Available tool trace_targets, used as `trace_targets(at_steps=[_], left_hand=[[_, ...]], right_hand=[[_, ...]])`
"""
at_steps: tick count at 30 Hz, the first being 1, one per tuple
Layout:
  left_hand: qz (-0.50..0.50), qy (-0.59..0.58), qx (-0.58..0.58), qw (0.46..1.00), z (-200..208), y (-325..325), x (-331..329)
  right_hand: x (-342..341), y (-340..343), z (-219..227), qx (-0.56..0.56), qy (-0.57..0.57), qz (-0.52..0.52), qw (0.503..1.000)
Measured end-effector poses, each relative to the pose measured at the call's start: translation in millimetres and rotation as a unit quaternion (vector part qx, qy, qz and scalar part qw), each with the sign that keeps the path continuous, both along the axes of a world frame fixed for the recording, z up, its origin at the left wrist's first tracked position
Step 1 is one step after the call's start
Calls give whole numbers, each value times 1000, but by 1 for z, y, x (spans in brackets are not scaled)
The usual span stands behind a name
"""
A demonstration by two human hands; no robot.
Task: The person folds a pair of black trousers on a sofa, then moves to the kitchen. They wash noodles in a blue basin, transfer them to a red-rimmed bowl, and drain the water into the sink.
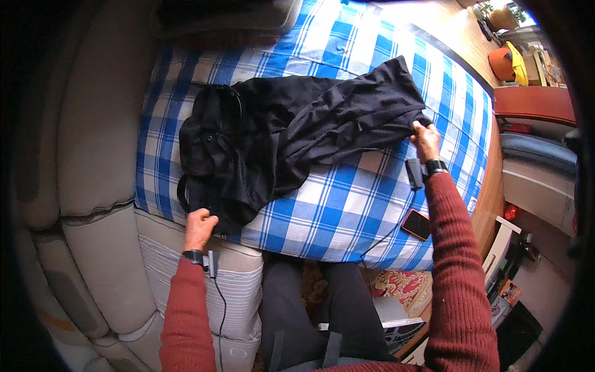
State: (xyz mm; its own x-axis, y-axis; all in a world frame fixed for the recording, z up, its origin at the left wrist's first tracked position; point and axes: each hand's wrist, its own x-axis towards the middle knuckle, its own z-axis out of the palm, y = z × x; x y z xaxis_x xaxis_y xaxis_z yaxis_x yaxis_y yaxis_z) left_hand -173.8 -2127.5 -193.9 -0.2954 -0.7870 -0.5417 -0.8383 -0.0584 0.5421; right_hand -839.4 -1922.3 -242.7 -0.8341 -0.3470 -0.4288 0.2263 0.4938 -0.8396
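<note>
A black cloth garment (310, 118), rumpled and spread sideways, lies on a blue-and-white checked cover (322, 223). Its bunched left end shows a small button and a narrow loop of fabric; I cannot tell for certain which kind of garment it is. My left hand (201, 228) is closed at the near left corner, with the fingers pinching the cloth's edge. Over at the right end, my right hand (426, 141) grips a corner of the hem between thumb and fingers. Each wrist wears a dark strap with a small grey device and a cable.
A phone (416, 224) lies on the cover close to my right forearm. The grey sofa back (99, 124) rises along the left, with a striped cushion seat (229, 273) near my legs. A dark padded item (223, 18) is at the far edge. Shelves and a planter stand right.
</note>
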Motion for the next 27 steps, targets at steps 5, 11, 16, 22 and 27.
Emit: trace_targets(at_steps=[5,11,16,22,27], left_hand=[[268,227,-2,936,56,-48,60],[315,211,5,925,65,-72,135],[238,51,46,969,22,-37,133],[214,113,244,939,3,11,94],[230,38,268,935,15,18,86]], right_hand=[[-11,67,123,-37,139,91,985],[32,220,85,94,33,24,995],[88,252,8,393,182,89,897],[121,59,-16,67,-30,118,990],[102,-74,-39,200,-63,-26,977]])
